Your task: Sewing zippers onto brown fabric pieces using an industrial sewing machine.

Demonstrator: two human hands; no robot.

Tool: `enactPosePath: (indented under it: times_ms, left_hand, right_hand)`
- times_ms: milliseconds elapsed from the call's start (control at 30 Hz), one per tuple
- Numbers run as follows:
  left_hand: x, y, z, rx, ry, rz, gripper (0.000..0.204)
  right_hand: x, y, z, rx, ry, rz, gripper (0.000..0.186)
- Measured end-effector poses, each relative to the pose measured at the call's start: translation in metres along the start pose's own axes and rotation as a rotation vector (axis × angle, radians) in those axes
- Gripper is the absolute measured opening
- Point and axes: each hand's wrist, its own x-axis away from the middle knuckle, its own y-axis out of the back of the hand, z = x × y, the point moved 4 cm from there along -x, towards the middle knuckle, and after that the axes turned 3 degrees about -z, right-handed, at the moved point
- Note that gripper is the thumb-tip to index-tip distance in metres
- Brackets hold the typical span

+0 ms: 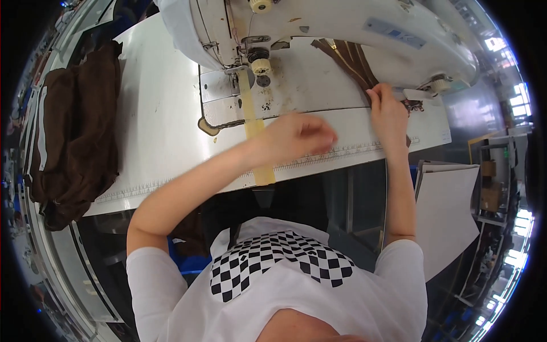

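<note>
My right hand (390,111) is closed on a bundle of brown zippers (356,65) on the right of the sewing table. Their strips run up and left under the machine's arm, and one shows a metallic, gold-coloured line. My left hand (293,135) is over the table's front part, slightly blurred, fingers loosely bent and apart with nothing visible in them. It is nearest to a yellow tape strip (265,174) that runs down from the needle area to the front edge. Beyond it stands a white sewing machine (336,21) with its presser foot (235,82) over a metal plate.
Brown garment pieces (85,131) lie piled at the table's left end. A printed ruler strip (356,151) follows the front edge. White boards or sheets (447,211) stand right of the table. A blue container (191,262) sits below it, beside my left arm.
</note>
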Motion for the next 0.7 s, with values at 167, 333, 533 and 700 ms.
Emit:
enactPosePath:
  times_ms: [167,333,533,700]
  left_hand:
    - [-0.123,0.037,-0.001,0.07,0.093,-0.468,0.033]
    - [-0.165,0.034,-0.033,-0.447,0.125,-0.521,0.032]
    - [-0.156,0.061,0.004,0.181,0.123,-0.616,0.012]
    - [-0.105,0.055,0.027,0.74,-0.06,-0.71,0.009]
  right_hand:
    - [0.009,-0.004,0.027,0.253,0.366,-0.01,0.015]
    - [0.021,-0.005,0.039,0.342,0.718,-0.089,0.016]
    - [-0.014,0.018,0.038,-0.398,0.282,0.116,0.014]
    - [-0.042,-0.024,0.023,-0.481,0.022,0.333,0.025]
